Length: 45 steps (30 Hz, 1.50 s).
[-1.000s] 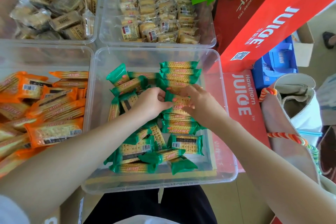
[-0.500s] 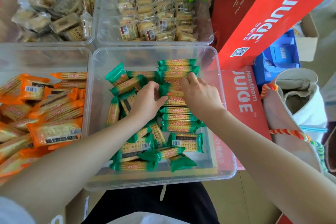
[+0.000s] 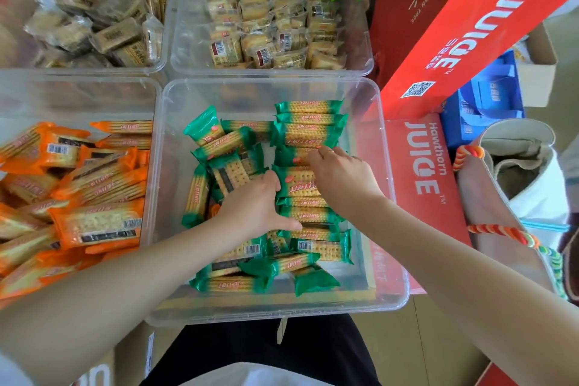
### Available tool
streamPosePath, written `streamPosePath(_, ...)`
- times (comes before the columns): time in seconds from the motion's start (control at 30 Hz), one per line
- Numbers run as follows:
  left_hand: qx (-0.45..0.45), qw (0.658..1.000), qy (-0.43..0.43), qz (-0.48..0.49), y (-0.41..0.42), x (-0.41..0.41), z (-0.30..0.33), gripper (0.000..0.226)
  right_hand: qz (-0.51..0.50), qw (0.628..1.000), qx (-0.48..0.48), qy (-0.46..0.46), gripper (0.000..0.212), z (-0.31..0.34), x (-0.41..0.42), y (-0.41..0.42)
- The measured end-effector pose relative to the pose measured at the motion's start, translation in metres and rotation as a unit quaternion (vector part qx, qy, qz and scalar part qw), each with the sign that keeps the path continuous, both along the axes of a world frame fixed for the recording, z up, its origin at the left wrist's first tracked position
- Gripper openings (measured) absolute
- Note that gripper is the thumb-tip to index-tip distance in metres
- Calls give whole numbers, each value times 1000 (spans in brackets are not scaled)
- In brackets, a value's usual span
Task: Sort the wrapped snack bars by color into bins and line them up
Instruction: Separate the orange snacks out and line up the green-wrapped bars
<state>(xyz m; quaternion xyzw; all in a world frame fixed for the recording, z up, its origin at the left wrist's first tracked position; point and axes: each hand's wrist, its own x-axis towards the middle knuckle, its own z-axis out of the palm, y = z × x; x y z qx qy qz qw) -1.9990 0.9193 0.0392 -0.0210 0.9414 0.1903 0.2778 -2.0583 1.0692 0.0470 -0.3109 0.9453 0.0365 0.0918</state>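
Green-wrapped bars fill the near clear bin (image 3: pixel 388 298). Along its right side they stand in a row (image 3: pixel 310 131) from the far wall towards me. More green bars (image 3: pixel 225 147) lie loose in a heap on the left and at the front. My left hand (image 3: pixel 253 207) presses against the row's left ends, thumb spread along them. My right hand (image 3: pixel 341 175) rests on top of the row, its fingertips on a bar (image 3: pixel 300 185) that lies face up in the middle. Orange-wrapped bars (image 3: pixel 94 222) are piled in the bin to the left.
Two clear bins at the back hold pale yellow packets (image 3: pixel 272 28) and brownish packets (image 3: pixel 103 25). Red juice cartons (image 3: pixel 470 41) lean close against the right side of the green bin. A cloth bag (image 3: pixel 517 172) with a striped cord stands further right.
The green bar both hands held above the row now lies in it. My left hand has drawn back towards me along the row. My right hand stays over the row.
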Motion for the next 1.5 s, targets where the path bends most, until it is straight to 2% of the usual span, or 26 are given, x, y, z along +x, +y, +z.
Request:
streamPosePath(0.17,-95,988,32,-115,2,6,3,80,-37,999,-14,-9,25,10,-5,10)
streamPosePath(0.27,-117,974,69,-183,2,5,-4,76,-87,994,-59,23,22,23,-14,18)
streamPosePath(0.4,-134,955,105,-241,7,4,-12,71,-68,996,-34,38,19,28,-15,16)
streamPosePath(0.53,-122,960,108,-226,4,-3,-9,51,-68,997,-16,20,23,25,-15,19)
streamPosePath(0.63,-120,967,99,-200,2,-9,-5,46,-47,999,-1,27,25,20,-13,19)
streamPosePath(0.7,-119,970,98,-190,1,-11,-4,46,-35,999,12,20,27,15,-12,15)
streamPosePath(0.83,-102,973,103,-177,0,-11,-6,46,-72,997,12,-3,30,8,-7,2)
streamPosePath(0.97,-86,977,111,-162,-1,-9,-9,47,-45,998,47,8,31,5,-2,-1)
streamPosePath(1.1,-73,982,104,-143,-3,-11,-10,50,-41,994,56,80,21,19,-13,7)
streamPosePath(1.27,-52,989,115,-75,-4,-19,-10,58,-46,997,36,54,36,36,-29,15)
streamPosePath(1.33,-58,984,143,-94,-5,-17,-14,57,-40,996,47,69,38,32,-29,14)
streamPosePath(1.43,-39,965,193,-172,-3,-12,-16,44,-51,995,44,78,42,25,-25,8)
streamPosePath(1.5,-58,957,187,-216,1,-12,-16,36,-63,994,45,71,44,19,-22,4)
